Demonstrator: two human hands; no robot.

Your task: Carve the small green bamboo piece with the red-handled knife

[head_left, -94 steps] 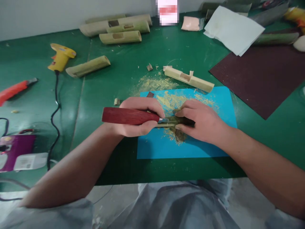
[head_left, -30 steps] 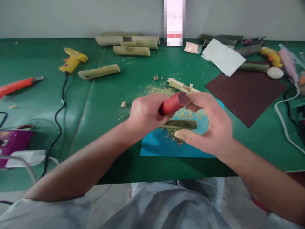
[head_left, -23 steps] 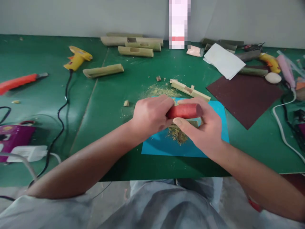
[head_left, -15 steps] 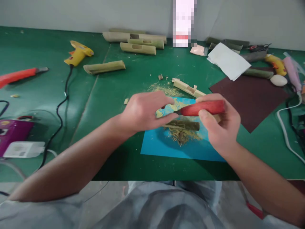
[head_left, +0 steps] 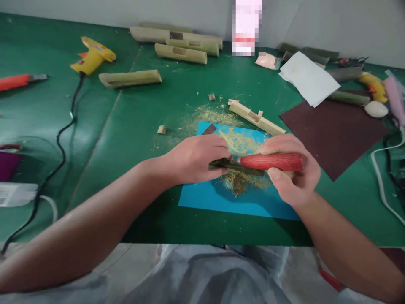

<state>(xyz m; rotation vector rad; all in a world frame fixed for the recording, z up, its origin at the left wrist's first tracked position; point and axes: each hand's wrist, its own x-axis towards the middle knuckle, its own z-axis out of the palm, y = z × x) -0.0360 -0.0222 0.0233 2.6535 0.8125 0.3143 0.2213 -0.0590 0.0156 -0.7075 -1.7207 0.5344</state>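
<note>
My left hand [head_left: 202, 158] is closed round the left end of a dark green bamboo piece [head_left: 249, 170], low over a blue sheet [head_left: 202, 198]. In my right hand [head_left: 294, 177] is a hand tool with a red wooden handle [head_left: 272, 161], held level with its metal end pointing left. That end reaches the left fingers and the bamboo; its blade is mostly hidden, so its kind is unclear. Pale shavings [head_left: 240, 141] and a brown chip [head_left: 238, 185] lie on the sheet around the bamboo.
Beyond the sheet lies a pale notched bamboo piece [head_left: 256, 119]. Further back are a bamboo tube [head_left: 131, 79], several cut tubes [head_left: 180, 53] and a yellow glue gun [head_left: 91, 57] with its black cord. A brown sheet [head_left: 329, 139] and white paper [head_left: 308, 80] lie right.
My left hand has come down and closed on the bamboo from an open pose above it. The red-handled tool has lowered towards the bamboo. The view has shifted slightly.
</note>
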